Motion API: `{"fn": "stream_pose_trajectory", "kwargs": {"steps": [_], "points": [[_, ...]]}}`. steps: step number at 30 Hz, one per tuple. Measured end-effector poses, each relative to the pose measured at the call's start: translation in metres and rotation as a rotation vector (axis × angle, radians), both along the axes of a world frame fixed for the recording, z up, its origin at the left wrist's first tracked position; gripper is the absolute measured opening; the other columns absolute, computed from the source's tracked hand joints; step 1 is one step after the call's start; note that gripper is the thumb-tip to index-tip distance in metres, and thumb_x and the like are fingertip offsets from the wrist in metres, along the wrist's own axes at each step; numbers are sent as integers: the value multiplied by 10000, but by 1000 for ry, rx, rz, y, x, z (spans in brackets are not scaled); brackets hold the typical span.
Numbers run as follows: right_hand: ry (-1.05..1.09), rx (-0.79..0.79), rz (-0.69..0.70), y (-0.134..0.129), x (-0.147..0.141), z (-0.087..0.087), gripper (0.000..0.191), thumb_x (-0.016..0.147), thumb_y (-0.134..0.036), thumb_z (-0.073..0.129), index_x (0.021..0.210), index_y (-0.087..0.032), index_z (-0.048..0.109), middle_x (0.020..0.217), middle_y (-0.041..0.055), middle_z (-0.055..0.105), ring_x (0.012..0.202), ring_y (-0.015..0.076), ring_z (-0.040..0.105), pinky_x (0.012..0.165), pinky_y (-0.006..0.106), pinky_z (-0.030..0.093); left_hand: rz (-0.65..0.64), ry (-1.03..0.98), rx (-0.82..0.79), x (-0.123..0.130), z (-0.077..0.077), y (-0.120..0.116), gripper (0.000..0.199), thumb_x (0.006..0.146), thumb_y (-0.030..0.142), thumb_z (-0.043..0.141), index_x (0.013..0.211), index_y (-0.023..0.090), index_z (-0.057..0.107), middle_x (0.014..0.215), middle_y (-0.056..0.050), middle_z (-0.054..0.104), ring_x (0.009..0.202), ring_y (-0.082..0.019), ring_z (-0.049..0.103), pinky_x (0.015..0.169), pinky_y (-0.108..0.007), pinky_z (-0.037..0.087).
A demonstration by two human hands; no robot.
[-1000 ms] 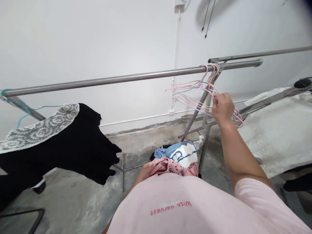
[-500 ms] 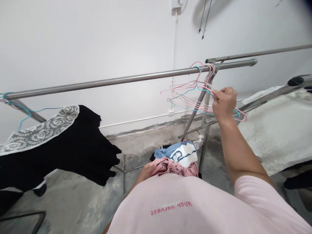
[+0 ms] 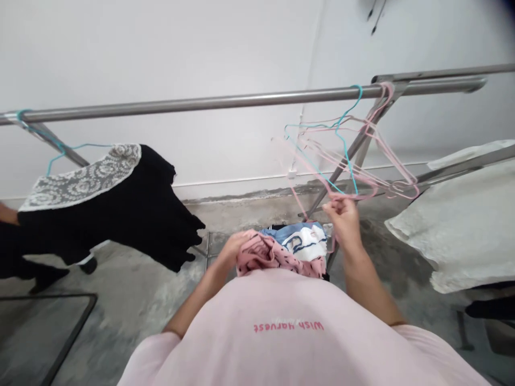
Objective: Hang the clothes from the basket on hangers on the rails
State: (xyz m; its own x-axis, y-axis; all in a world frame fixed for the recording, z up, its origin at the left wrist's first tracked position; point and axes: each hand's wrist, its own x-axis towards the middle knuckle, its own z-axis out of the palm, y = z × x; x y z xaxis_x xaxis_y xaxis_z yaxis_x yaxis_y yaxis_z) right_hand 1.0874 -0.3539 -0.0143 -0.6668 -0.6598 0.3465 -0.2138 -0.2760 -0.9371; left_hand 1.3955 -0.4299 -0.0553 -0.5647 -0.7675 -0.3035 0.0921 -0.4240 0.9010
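Note:
My left hand is closed on a pink garment with small dark marks, bunched up in front of my shirt. Just beyond it lie blue and white cloths. Farther right, my right hand pinches a pink clothes hanger, which is off the rail and blurred by motion. Close above that hand, a turquoise hanger hangs by its hook from the metal rail. Several pink hangers hang beside it, bunched at the rack's leg joint.
On the left, a black top with a lace yoke hangs on another turquoise hanger. Part of another person's arm shows at the left edge. White cloth hangs over a bar at right. A dark metal frame stands lower left.
My right hand has come down and left from the bunched hangers with a pink hanger in it. The turquoise hanger has swung. My left hand stays on the pink garment, now more in view.

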Motion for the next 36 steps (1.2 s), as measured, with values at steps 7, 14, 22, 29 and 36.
{"fn": "stream_pose_trajectory", "kwargs": {"steps": [7, 14, 22, 29, 36], "points": [[-265, -185, 156, 3, 31, 12, 294, 762, -468, 692, 730, -188, 609, 492, -38, 316, 455, 81, 254, 464, 241, 171, -145, 96, 7, -18, 67, -23, 447, 661, 345, 808, 969, 59, 657, 859, -131, 693, 756, -239, 670, 727, -358, 526], [-369, -421, 324, 37, 5, 58, 421, 841, -577, 564, 630, -234, 441, 454, -39, 84, 387, 106, 94, 430, 288, 145, -351, -14, -101, -30, 72, -23, 398, 717, 386, 761, 970, 84, 704, 883, -103, 704, 761, -199, 658, 704, -272, 493], [-313, -161, 618, -23, 7, 28, 634, 585, -801, 569, 512, -233, 299, 378, -63, 83, 371, 89, 119, 419, 265, 227, -442, -169, -242, -41, 91, -14, 355, 735, 387, 717, 927, 90, 697, 852, -79, 687, 737, -170, 625, 679, -244, 462], [123, 195, 849, -37, 21, -28, 416, 774, -587, 611, 623, -203, 662, 564, 9, 547, 547, 130, 436, 550, 275, 342, -63, -381, -520, -12, 62, -53, 317, 737, 319, 644, 966, 101, 656, 755, -31, 593, 628, -109, 504, 586, -205, 365], [515, 183, 590, 0, 21, 8, 371, 891, -478, 520, 676, -198, 634, 677, 37, 613, 664, 170, 551, 647, 304, 421, 246, -981, -774, 21, -18, -79, 144, 669, 187, 613, 789, 126, 663, 752, -63, 586, 772, -193, 541, 725, -274, 380]]}}
